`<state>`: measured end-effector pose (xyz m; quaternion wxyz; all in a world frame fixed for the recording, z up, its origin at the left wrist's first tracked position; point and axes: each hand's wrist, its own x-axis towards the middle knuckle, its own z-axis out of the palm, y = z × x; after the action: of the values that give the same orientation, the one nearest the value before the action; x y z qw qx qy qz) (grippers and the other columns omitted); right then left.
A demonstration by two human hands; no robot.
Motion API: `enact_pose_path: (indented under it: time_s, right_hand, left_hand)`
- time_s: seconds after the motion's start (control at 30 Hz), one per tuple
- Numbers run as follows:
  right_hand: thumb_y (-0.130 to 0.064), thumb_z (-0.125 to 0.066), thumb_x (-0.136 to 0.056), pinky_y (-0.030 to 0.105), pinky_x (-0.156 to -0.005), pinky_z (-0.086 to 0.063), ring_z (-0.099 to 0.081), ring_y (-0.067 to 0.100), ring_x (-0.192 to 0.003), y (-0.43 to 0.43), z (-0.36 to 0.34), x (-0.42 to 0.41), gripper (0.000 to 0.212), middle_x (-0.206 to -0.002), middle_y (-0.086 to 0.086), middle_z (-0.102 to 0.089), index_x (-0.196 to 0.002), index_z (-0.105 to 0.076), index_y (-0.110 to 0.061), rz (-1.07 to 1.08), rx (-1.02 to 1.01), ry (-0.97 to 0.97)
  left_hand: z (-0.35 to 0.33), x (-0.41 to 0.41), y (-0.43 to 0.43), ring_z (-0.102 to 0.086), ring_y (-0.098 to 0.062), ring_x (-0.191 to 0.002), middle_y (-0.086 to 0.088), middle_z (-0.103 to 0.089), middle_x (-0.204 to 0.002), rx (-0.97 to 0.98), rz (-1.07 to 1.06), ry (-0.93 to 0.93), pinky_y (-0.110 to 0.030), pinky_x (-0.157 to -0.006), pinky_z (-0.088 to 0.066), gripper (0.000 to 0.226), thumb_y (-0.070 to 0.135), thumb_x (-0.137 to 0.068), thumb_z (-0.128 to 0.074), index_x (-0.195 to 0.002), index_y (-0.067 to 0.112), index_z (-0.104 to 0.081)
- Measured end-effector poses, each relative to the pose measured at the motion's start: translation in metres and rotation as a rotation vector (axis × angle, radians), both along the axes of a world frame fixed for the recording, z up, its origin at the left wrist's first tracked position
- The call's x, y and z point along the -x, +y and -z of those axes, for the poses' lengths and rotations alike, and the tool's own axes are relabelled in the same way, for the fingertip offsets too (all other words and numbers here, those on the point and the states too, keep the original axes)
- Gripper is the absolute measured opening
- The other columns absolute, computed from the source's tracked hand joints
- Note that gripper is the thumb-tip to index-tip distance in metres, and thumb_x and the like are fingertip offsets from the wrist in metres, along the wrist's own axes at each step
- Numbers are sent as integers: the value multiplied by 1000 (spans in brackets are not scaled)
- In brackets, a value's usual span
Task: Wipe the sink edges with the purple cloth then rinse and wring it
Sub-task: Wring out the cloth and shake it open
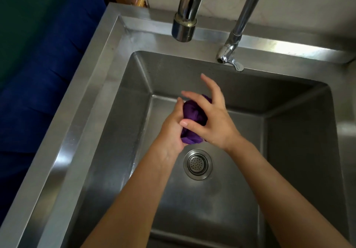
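The purple cloth [193, 115] is bunched into a tight wad between both hands, held above the steel sink basin [107, 151], a little beyond the drain. My left hand [171, 130] cups it from the left and below. My right hand [213, 120] presses on it from the right, thumb across the front, with the index and middle fingers lifted and spread. Most of the cloth is hidden by the palms. No water runs from the big faucet spout [184, 30] above.
A round strainer drain [198, 164] lies just under my wrists. A second thinner tap with a small lever [230, 56] stands at the sink's back rim [279, 45]. A dark blue fabric surface [38, 93] borders the sink's left edge.
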<state>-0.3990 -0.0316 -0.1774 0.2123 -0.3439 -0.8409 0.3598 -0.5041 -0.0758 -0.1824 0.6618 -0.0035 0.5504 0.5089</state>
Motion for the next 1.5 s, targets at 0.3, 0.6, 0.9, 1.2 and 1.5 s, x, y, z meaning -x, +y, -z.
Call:
enact_pose_path:
  time_s: [0.3, 0.6, 0.9, 1.2, 1.5]
  right_hand:
    - [-39, -38, -92, 31, -57, -53, -66, 27, -67, -1, 6, 15, 43, -82, 8, -66, -96, -70, -11, 123, -272, 67]
    - [-32, -21, -92, 38, -49, -42, -57, 40, -51, 11, 14, 33, 55, -56, 20, -62, -61, -58, -5, 290, -240, -84]
    - [-22, -29, -97, 36, -73, -43, -61, 40, -86, 24, 2, 42, 46, -87, 27, -67, -70, -59, -2, 517, 334, -106]
    - [-45, -39, -94, 47, -90, -50, -58, 30, -103, 15, 4, 37, 41, -118, 17, -55, -114, -47, -10, 408, 647, 9]
    - [-64, -41, -79, 42, -88, -49, -56, 29, -106, 26, -11, 7, 63, -127, 5, -50, -129, -50, -25, -114, -148, -153]
  left_hand:
    - [-3, -6, 7, -62, -16, -54, 3, -59, -44, 78, -86, 548, -30, -58, -47, 65, 60, -93, -30, -53, 17, -59]
    - [-7, -6, 14, -50, -17, -57, 3, -50, -52, 117, 11, 1107, -31, -60, -35, 63, 38, -100, -27, -45, 18, -47]
    - [-6, -1, 25, -48, -18, -50, -1, -48, -44, -28, 106, 1380, -27, -60, -31, 66, 33, -101, -29, -40, 15, -48]
    - [6, 18, 29, -54, -26, -58, -10, -56, -55, 69, 253, 1270, -31, -60, -40, 58, 38, -97, -32, -62, 1, -62]
    - [-25, 24, 33, -39, -5, -22, 4, -42, -33, 119, 270, 274, -8, -27, -26, 30, 18, -95, -40, -66, 14, -45]
